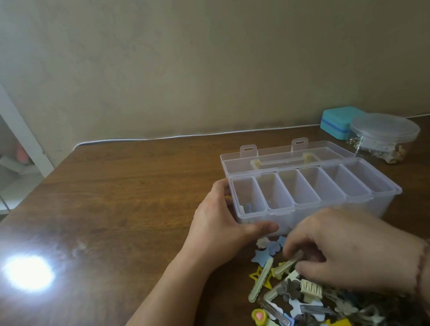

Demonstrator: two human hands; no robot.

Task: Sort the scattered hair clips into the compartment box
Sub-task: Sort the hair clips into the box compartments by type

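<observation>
A clear plastic compartment box (384, 195) stands open on the wooden table, its lid (284, 154) folded back. A blue clip (249, 208) lies in the leftmost compartment. My left hand (222, 225) grips the box's near left corner, fingers on its left side and thumb along the front wall. A heap of hair clips (311, 306) in blue, yellow, green and grey lies in front of the box. My right hand (350, 251) hovers over the heap and pinches a pale green clip (287, 265) between thumb and fingers.
A teal case (339, 123) and a clear round jar (382, 136) with small metal pieces stand at the back right near the wall. A white shelf unit (11, 114) stands off the table's left edge. A bright glare spot (27, 273) shines on the table's left side.
</observation>
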